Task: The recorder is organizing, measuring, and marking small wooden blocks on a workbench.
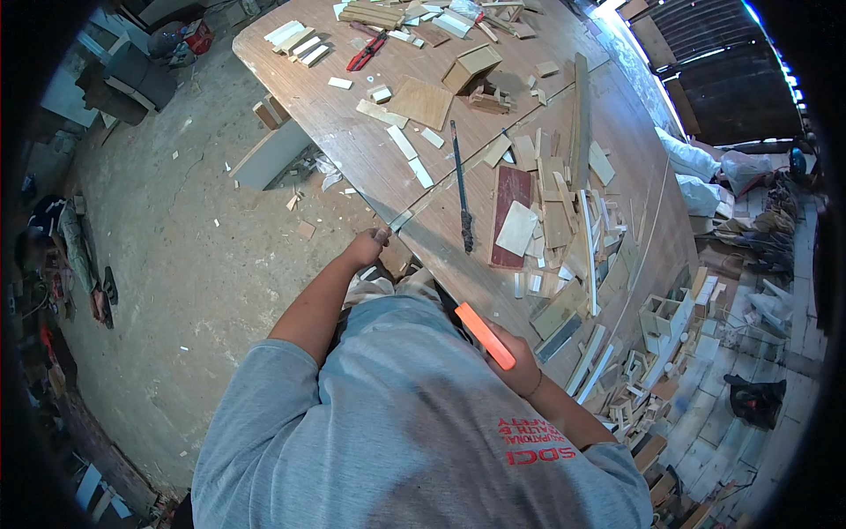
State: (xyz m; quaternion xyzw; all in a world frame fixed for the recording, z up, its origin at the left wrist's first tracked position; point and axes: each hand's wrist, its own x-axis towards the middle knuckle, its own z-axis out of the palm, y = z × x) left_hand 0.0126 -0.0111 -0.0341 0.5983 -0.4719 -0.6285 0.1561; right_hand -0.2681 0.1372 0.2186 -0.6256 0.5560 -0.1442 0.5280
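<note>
At the near edge of the wooden table (344, 132), my left hand (366, 248) is closed, its thumb pressed on a small pale wood strip (401, 220). My right hand (514, 357) is wrapped round an orange-handled tool (485, 335), held close to my body by the table's corner. A dark, narrow part of that tool runs forward from the handle; its exact kind is unclear. Ahead of both hands lies a long thin dark rod (460, 181) with a wrapped lower end. To its right, a pale flat piece (517, 228) rests on a dark red board (507, 189).
Wood offcuts (555, 198) crowd the table's right side. Red-handled pliers (367, 51) and a small wooden box (471, 68) lie farther back. A grey panel (270, 156) stands on the floor at left. White sacks (687, 159) and scrap wood fill the right.
</note>
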